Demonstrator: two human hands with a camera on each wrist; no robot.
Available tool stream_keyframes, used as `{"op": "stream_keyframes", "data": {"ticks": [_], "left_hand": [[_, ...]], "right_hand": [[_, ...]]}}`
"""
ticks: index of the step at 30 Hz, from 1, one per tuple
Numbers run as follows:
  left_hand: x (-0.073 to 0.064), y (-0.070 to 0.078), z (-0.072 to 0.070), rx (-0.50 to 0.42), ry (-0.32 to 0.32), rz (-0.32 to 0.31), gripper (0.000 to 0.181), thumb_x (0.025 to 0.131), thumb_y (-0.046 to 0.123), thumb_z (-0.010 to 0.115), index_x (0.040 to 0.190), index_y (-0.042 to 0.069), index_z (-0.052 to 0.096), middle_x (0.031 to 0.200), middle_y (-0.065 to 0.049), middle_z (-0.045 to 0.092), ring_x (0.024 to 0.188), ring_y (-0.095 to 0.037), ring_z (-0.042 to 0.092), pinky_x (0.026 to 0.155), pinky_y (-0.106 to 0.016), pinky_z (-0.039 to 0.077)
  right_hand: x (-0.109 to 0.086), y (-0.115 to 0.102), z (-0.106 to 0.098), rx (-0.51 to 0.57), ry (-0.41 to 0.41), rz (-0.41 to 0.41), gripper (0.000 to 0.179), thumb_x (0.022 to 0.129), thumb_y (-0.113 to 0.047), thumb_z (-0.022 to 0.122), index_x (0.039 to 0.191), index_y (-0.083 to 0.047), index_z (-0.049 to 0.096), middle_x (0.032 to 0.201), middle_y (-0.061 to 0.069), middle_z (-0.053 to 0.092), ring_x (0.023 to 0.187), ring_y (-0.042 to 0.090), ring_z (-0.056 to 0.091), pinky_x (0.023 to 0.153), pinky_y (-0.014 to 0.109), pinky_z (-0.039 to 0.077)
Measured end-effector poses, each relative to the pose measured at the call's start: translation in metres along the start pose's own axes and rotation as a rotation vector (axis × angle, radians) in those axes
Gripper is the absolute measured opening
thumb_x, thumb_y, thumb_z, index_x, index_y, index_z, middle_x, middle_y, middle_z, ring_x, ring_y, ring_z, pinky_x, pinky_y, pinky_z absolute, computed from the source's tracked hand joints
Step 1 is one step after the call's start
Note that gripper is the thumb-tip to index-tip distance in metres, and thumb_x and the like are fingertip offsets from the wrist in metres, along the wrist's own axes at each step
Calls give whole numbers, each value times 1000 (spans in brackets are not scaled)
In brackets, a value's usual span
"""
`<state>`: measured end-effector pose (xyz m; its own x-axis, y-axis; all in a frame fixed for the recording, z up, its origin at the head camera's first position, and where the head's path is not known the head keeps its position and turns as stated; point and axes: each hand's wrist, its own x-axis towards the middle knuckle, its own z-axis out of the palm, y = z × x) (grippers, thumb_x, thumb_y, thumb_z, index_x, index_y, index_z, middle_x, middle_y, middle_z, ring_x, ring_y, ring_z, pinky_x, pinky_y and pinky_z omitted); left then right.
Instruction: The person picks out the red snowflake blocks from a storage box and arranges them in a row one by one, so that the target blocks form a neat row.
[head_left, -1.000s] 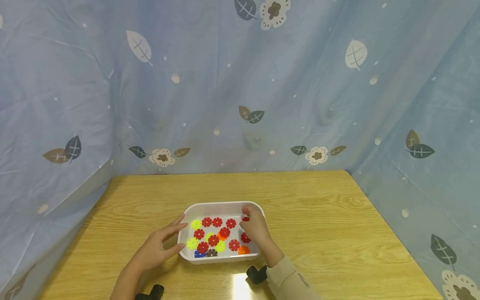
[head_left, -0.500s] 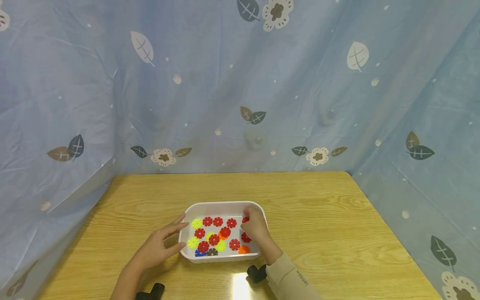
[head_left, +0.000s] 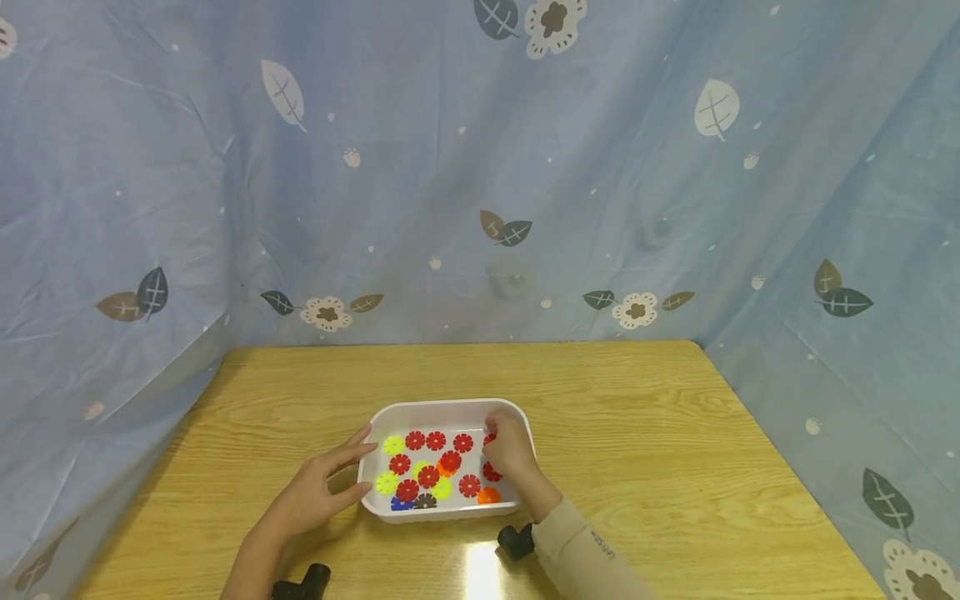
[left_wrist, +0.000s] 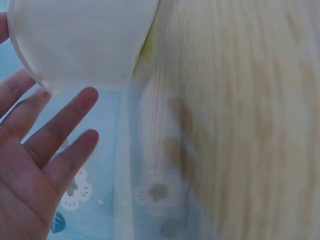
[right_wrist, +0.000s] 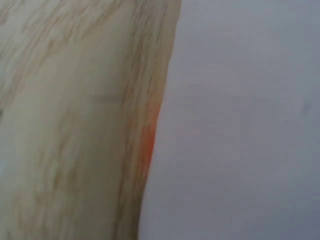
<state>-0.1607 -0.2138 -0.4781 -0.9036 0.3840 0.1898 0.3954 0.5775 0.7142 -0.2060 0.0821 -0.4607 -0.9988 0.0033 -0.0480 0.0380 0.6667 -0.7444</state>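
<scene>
A white plastic tray (head_left: 450, 515) holds several notched plastic snowflake discs, such as a red disc (head_left: 469, 486), a yellow disc (head_left: 393, 446), an orange disc (head_left: 488, 496) and a blue disc (head_left: 401, 503). My left hand (head_left: 318, 496) rests at the tray's left end, its fingers spread, fingertips right at the rim. In the left wrist view, that hand's fingers (left_wrist: 65, 125) lie loosely beside the tray wall (left_wrist: 85, 45). Inside the tray's right end, my right hand (head_left: 512, 454) bends its thumb and index finger round a red snowflake disc (head_left: 489, 438), partly hidden. The tray wall (right_wrist: 235, 125) fills much of the right wrist view.
The tray stands on a wooden table (head_left: 637, 442). A blue leaf-patterned curtain (head_left: 420, 167) hangs behind it and along both sides. Black fittings (head_left: 516, 542) show by the right wrist and below the left forearm.
My right fingers have come down closer round the red disc at the tray's right end. My left hand stays at the rim. The whole head view has shifted slightly.
</scene>
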Motion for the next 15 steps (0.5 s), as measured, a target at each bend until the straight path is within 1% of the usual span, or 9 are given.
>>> {"op": "stream_keyframes", "data": {"ticks": [3,9,14,15], "left_hand": [[0,1,1,-14,-8,-9,51,88,34,67,133,11,55,153,-5,33,118,-23,59,102,-57,41],[0,3,2,-70,-35,-22,53,89,32,66,134,9,53,154,-10,29,123,-30,54,103,-51,40],[0,4,2,-87,-35,-27,53,88,31,67,134,10,53,154,-10,29,124,-31,54,103,-49,40],[0,4,2,-88,-34,-27,53,88,31,67,134,9,53,154,-10,29,123,-31,54,103,-49,40]], "right_hand": [[1,0,-1,-6,-6,-6,37,77,11,63,114,7,59,108,19,63,90,26,58,86,41,57],[4,-1,0,-25,-9,18,33,78,10,63,111,7,59,101,17,63,84,24,57,77,35,58],[6,0,3,-81,19,23,30,79,9,63,109,6,59,98,16,62,82,24,57,72,32,58],[7,0,4,-95,28,18,31,79,9,63,110,5,59,98,16,63,82,24,57,72,32,57]]}}
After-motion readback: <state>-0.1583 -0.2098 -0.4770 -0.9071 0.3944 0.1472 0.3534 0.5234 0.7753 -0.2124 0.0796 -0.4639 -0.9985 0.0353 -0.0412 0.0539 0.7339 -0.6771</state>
